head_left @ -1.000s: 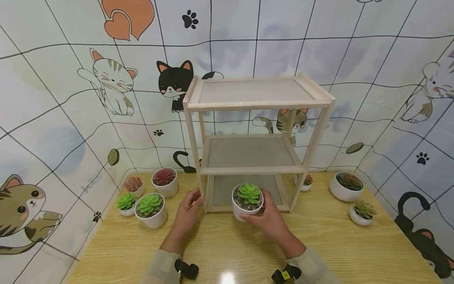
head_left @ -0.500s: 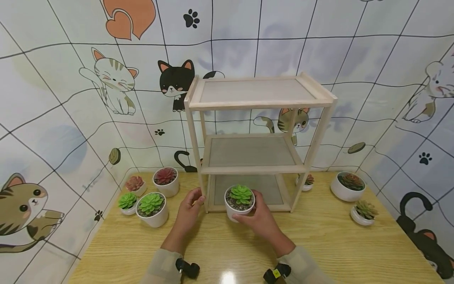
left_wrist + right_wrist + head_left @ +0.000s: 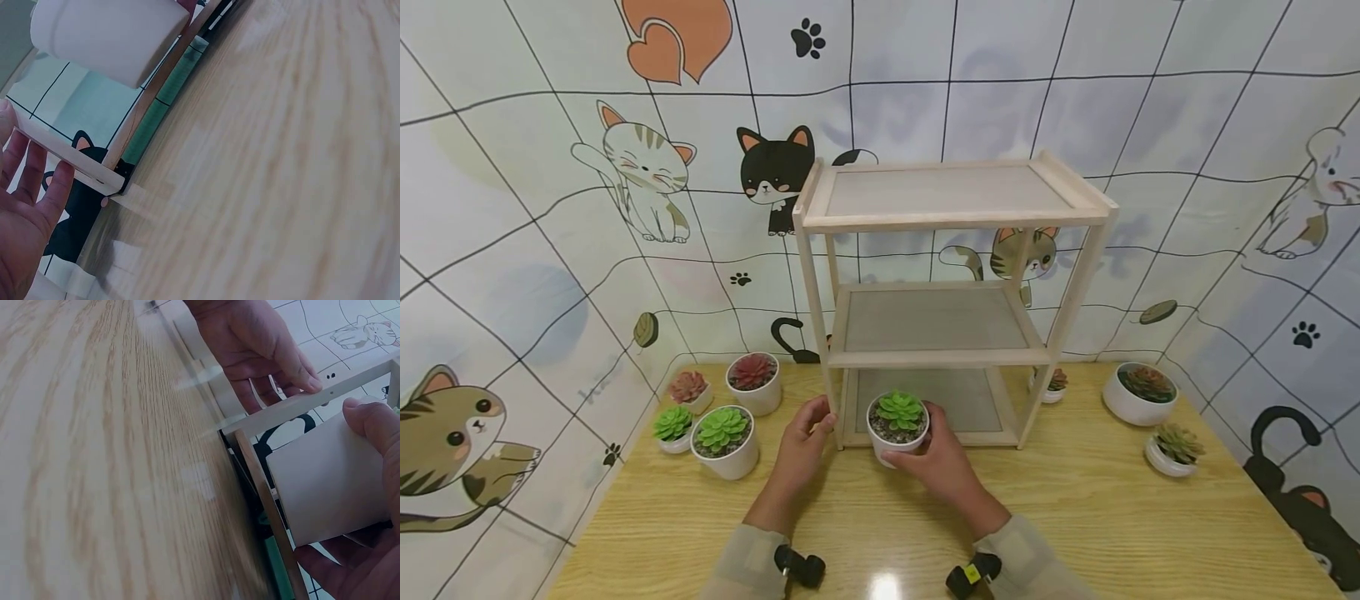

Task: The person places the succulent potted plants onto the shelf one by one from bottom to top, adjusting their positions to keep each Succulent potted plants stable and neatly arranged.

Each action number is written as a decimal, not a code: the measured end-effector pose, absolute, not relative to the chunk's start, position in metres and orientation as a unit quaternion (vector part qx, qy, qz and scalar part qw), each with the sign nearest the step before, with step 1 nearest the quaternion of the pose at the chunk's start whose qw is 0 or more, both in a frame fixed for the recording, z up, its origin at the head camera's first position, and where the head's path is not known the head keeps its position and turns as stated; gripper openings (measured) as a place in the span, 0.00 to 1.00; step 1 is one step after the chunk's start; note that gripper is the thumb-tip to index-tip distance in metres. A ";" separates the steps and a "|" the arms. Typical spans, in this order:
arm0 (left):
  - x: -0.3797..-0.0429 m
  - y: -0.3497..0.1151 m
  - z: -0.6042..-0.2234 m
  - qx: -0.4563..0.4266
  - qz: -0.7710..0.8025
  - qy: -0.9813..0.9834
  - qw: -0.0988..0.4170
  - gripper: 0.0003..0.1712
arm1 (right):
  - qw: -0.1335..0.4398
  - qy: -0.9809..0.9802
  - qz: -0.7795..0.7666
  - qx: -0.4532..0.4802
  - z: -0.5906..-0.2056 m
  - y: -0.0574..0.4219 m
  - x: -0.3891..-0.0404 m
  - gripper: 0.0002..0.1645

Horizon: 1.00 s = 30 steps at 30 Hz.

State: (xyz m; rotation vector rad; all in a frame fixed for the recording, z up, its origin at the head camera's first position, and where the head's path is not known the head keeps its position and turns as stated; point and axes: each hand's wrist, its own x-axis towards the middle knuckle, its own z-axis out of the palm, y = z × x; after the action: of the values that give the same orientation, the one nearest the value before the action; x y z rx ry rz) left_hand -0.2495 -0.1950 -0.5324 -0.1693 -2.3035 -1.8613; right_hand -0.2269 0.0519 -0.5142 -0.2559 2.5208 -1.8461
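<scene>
My right hand [image 3: 938, 454] grips a white pot holding a bright green succulent [image 3: 898, 417], thumb on the near side and fingers round the far side. The pot is upright, in front of the lowest tier of a pale wooden three-tier shelf [image 3: 936, 360]. Its white wall [image 3: 106, 37] shows raised off the table in the left wrist view. With thumb and fingers on opposite sides, my left hand [image 3: 803, 442] holds the shelf's front left leg low down. That leg [image 3: 300, 407] passes between them in the right wrist view.
Left of the shelf stand several potted succulents, among them a green one [image 3: 725, 442] and a dark red one [image 3: 754, 383]. To the right are a wide white pot [image 3: 1138, 396], a small yellowish succulent [image 3: 1176, 450] and a reddish one [image 3: 1054, 385] partly behind a leg. Cat-print cloth backs the wooden table [image 3: 880, 517].
My right hand has carried the potted green succulent left along the front of the lowest tier. My left hand stays on the shelf leg.
</scene>
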 end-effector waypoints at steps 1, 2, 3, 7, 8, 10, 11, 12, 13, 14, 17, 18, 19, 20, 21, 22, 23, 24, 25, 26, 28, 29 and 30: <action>-0.250 -0.195 -0.533 -0.056 -0.627 -0.772 0.086 0.19 | 0.001 0.805 -0.588 -0.082 -0.515 0.051 -0.227 0.63; -0.250 -0.195 -0.533 -0.056 -0.627 -0.772 0.086 0.19 | 0.000 0.806 -0.586 -0.084 -0.515 0.050 -0.227 0.63; -0.250 -0.195 -0.533 -0.056 -0.627 -0.772 0.086 0.19 | -0.002 0.808 -0.583 -0.085 -0.516 0.050 -0.228 0.63; -0.250 -0.194 -0.533 -0.058 -0.628 -0.771 0.087 0.19 | -0.011 0.820 -0.565 -0.090 -0.518 0.048 -0.228 0.63; -0.250 -0.194 -0.533 -0.058 -0.628 -0.771 0.087 0.19 | -0.013 0.823 -0.561 -0.092 -0.518 0.047 -0.228 0.63; -0.250 -0.194 -0.533 -0.057 -0.629 -0.771 0.087 0.19 | -0.016 0.825 -0.557 -0.095 -0.519 0.047 -0.228 0.63; -0.250 -0.194 -0.533 -0.057 -0.629 -0.770 0.088 0.19 | -0.016 0.826 -0.555 -0.096 -0.519 0.047 -0.228 0.63; -0.250 -0.194 -0.533 -0.056 -0.629 -0.770 0.088 0.19 | -0.016 0.825 -0.556 -0.096 -0.520 0.047 -0.228 0.64; -0.250 -0.194 -0.533 -0.055 -0.630 -0.770 0.088 0.19 | -0.015 0.824 -0.558 -0.097 -0.520 0.047 -0.228 0.64; -0.250 -0.194 -0.533 -0.053 -0.631 -0.769 0.087 0.19 | -0.016 0.824 -0.558 -0.098 -0.520 0.047 -0.228 0.64; -0.251 -0.195 -0.534 -0.053 -0.631 -0.769 0.088 0.19 | -0.017 0.820 -0.563 -0.103 -0.521 0.047 -0.228 0.63; -0.251 -0.195 -0.535 -0.053 -0.629 -0.770 0.088 0.19 | -0.019 0.819 -0.564 -0.105 -0.521 0.047 -0.228 0.63; -0.250 -0.195 -0.535 -0.053 -0.628 -0.771 0.088 0.19 | -0.022 0.818 -0.564 -0.109 -0.521 0.047 -0.228 0.63; -0.250 -0.195 -0.535 -0.053 -0.627 -0.772 0.088 0.19 | -0.024 0.817 -0.566 -0.110 -0.521 0.047 -0.229 0.62; -0.250 -0.195 -0.535 -0.053 -0.626 -0.773 0.088 0.19 | -0.024 0.815 -0.568 -0.110 -0.521 0.047 -0.229 0.62; -0.250 -0.196 -0.535 -0.053 -0.624 -0.775 0.087 0.19 | -0.024 0.814 -0.570 -0.109 -0.521 0.048 -0.229 0.62; -0.250 -0.196 -0.535 -0.052 -0.623 -0.776 0.087 0.19 | -0.023 0.813 -0.571 -0.107 -0.522 0.048 -0.230 0.62; -0.250 -0.196 -0.534 -0.052 -0.622 -0.776 0.086 0.19 | -0.024 0.813 -0.573 -0.106 -0.522 0.048 -0.230 0.61; -0.250 -0.196 -0.534 -0.051 -0.623 -0.776 0.086 0.19 | -0.023 0.812 -0.574 -0.103 -0.522 0.048 -0.230 0.61; -0.250 -0.196 -0.534 -0.051 -0.623 -0.776 0.085 0.19 | -0.020 0.810 -0.578 -0.097 -0.522 0.048 -0.231 0.61; -0.249 -0.195 -0.534 -0.051 -0.622 -0.777 0.085 0.20 | -0.019 0.811 -0.578 -0.092 -0.522 0.048 -0.231 0.60; -0.249 -0.195 -0.534 -0.052 -0.621 -0.777 0.084 0.20 | -0.020 0.812 -0.577 -0.090 -0.522 0.048 -0.231 0.60; -0.249 -0.195 -0.533 -0.051 -0.622 -0.777 0.083 0.20 | -0.022 0.813 -0.575 -0.089 -0.521 0.047 -0.231 0.59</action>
State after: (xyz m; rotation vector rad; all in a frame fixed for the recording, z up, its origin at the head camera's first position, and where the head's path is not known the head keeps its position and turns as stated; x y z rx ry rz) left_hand -0.2489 -0.1950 -0.5334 -0.1536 -2.3197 -1.8568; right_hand -0.2311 0.0475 -0.5214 -0.2820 2.5895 -1.8324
